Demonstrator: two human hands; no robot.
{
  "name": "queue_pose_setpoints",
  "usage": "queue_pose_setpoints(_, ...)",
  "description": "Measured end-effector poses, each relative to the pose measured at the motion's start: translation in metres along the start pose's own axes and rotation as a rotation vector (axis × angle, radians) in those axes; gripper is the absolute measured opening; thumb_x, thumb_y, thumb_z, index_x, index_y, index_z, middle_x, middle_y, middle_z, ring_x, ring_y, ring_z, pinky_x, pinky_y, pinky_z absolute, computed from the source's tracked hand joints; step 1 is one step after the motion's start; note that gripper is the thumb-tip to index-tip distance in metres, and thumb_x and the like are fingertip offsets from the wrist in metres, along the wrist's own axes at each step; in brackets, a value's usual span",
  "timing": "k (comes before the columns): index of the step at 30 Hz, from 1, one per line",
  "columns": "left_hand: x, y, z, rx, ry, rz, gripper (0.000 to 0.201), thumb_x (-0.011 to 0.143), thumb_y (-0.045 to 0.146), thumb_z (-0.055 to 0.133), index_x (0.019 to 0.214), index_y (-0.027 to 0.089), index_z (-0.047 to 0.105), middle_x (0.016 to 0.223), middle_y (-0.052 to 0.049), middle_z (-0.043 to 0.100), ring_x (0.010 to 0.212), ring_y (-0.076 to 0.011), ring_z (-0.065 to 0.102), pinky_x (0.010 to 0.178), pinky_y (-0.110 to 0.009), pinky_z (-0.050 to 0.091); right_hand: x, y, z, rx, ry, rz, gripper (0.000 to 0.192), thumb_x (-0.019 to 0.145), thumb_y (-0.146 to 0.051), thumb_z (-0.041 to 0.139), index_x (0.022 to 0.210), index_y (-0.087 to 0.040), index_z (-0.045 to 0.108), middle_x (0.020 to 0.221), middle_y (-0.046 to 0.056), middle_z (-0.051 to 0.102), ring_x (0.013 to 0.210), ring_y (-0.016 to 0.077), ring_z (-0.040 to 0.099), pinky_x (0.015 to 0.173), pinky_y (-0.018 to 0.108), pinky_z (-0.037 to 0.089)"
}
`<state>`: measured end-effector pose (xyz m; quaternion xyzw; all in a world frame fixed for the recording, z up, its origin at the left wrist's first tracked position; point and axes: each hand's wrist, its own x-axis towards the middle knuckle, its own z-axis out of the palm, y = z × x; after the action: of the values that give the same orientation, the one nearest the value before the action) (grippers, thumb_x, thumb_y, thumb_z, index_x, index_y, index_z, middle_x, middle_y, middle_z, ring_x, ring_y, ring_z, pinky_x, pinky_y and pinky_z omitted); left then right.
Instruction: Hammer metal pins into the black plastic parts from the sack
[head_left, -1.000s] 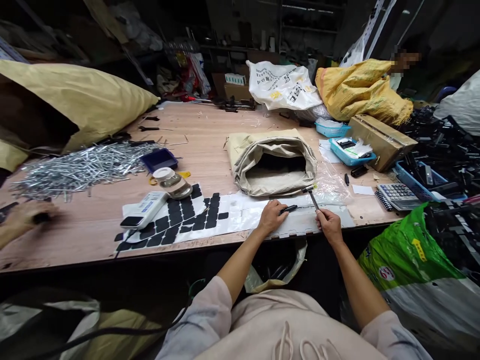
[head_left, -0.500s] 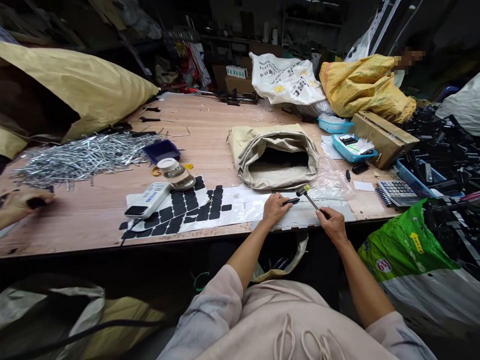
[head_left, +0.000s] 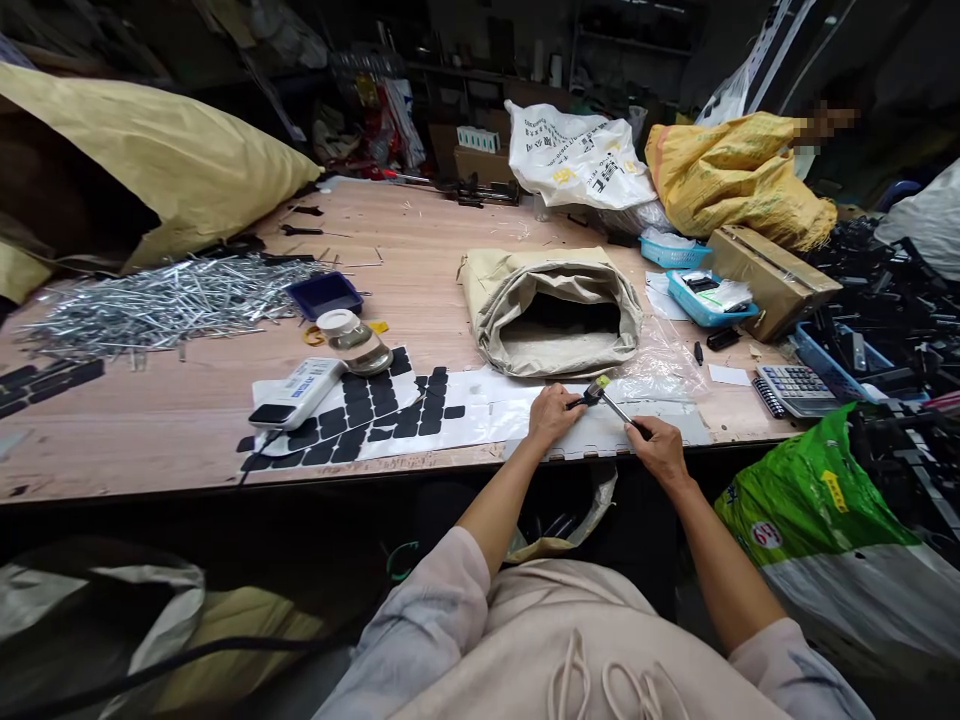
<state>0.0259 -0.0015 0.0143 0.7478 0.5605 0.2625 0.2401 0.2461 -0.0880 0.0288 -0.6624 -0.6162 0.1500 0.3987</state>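
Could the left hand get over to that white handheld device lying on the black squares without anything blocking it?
Probably yes. The left hand rests on the table edge, and only flat sheets of black pads lie between it and the white device. But it is pinning a small dark part.

Both bare forearms reach forward from pale rolled sleeves. The left hand [head_left: 553, 414] lies palm down, fingers curled and pinched together at the tips. The right hand [head_left: 658, 446] sits just beside it, closed in a fist, knuckles up.
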Motion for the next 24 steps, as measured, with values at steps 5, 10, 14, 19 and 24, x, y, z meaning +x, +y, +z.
queue_pose_setpoints(5, -0.002, 0.000, 0.000, 0.003, -0.009, 0.013, 0.022, 0.090, 0.039, 0.070, 0.107, 0.031, 0.081, 0.094, -0.003, 0.064, 0.093, -0.0206, 0.055, 0.078, -0.032, 0.043, 0.009, 0.004, 0.002, 0.113, 0.005, 0.099, 0.027, 0.077, -0.046, 0.068, 0.080, -0.022, 0.079, 0.082, 0.007, 0.078, 0.079, 0.0264, 0.072, 0.076, 0.036, 0.058)
queue_pose_setpoints(10, 0.000, -0.005, 0.000, -0.021, 0.006, 0.033, 0.022, 0.089, 0.036, 0.071, 0.107, 0.030, 0.080, 0.095, -0.004, 0.064, 0.093, -0.0208, 0.056, 0.079, -0.032, 0.045, 0.031, 0.010, 0.003, 0.378, 0.030, 0.357, 0.036, 0.074, -0.050, 0.071, 0.081, -0.015, 0.076, 0.060, 0.002, 0.066, 0.045, 0.0136, 0.055, 0.039, 0.024, 0.044)
queue_pose_setpoints(14, -0.010, -0.003, -0.007, -0.095, 0.053, 0.109, 0.021, 0.088, 0.032, 0.071, 0.105, 0.026, 0.080, 0.088, -0.004, 0.064, 0.087, -0.0191, 0.057, 0.077, -0.031, 0.047, 0.045, 0.019, 0.005, 0.582, 0.057, 0.491, 0.035, 0.069, -0.048, 0.073, 0.075, -0.013, 0.072, 0.054, 0.000, 0.060, 0.039, 0.0106, 0.049, 0.032, 0.021, 0.038)
queue_pose_setpoints(19, -0.072, -0.004, -0.015, -0.089, 0.078, 0.424, 0.021, 0.089, 0.036, 0.067, 0.103, 0.025, 0.078, 0.083, -0.006, 0.063, 0.080, -0.0191, 0.059, 0.074, -0.033, 0.050, 0.046, 0.026, 0.006, 0.625, 0.028, 0.494, 0.036, 0.070, -0.047, 0.074, 0.078, -0.012, 0.071, 0.055, -0.001, 0.060, 0.039, 0.0097, 0.049, 0.031, 0.020, 0.039)
queue_pose_setpoints(24, -0.135, -0.012, -0.012, 0.058, -0.053, 0.447, 0.024, 0.090, 0.037, 0.064, 0.109, 0.029, 0.076, 0.084, -0.008, 0.065, 0.077, -0.0204, 0.063, 0.071, -0.035, 0.053, 0.043, 0.024, 0.007, 0.608, 0.021, 0.480, 0.036, 0.071, -0.047, 0.074, 0.078, -0.012, 0.071, 0.054, -0.001, 0.059, 0.039, 0.0096, 0.049, 0.031, 0.020, 0.039)
